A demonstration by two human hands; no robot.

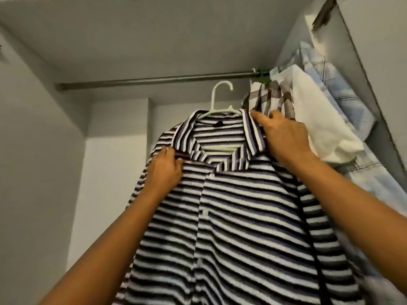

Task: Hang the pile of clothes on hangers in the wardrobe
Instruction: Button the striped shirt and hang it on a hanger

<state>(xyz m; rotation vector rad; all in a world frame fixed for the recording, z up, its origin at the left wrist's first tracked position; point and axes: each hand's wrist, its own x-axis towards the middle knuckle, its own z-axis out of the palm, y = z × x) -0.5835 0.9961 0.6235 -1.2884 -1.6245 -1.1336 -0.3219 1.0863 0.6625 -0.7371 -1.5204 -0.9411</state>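
Inside the open wardrobe (33,150), the person held a striped shirt (231,205) up toward the metal rod (154,79) that ran across under the top panel. The shirt was already dressed on a white hanger (220,95), buttoned down the front, its collar spread around the hanger's neck. The hook stood upright just below the rod and had not caught it. The left hand (165,170) pinched the fabric beside the collar on one shoulder, fingers curled into the cloth. The right hand (284,137) lay over the other shoulder with its fingers bent around the collar edge and the cloth there; whether it also clasped the hanger arm underneath could not be told. At the rod's right end hung garments already put away: a brown plaid shirt (271,95) on a green hanger (262,73), a white garment (319,128) and a pale blue checked shirt (326,73), crowded together, with the right hand just beside them. The step in hand looked like the hanging itself, the fitting of shirt to hanger being done. The next move would likely call for raising the hanger until the hook cleared the rod, then settling it down over the bare stretch left of the plaid shirt, with both shoulders held level so the shirt did not slide off.
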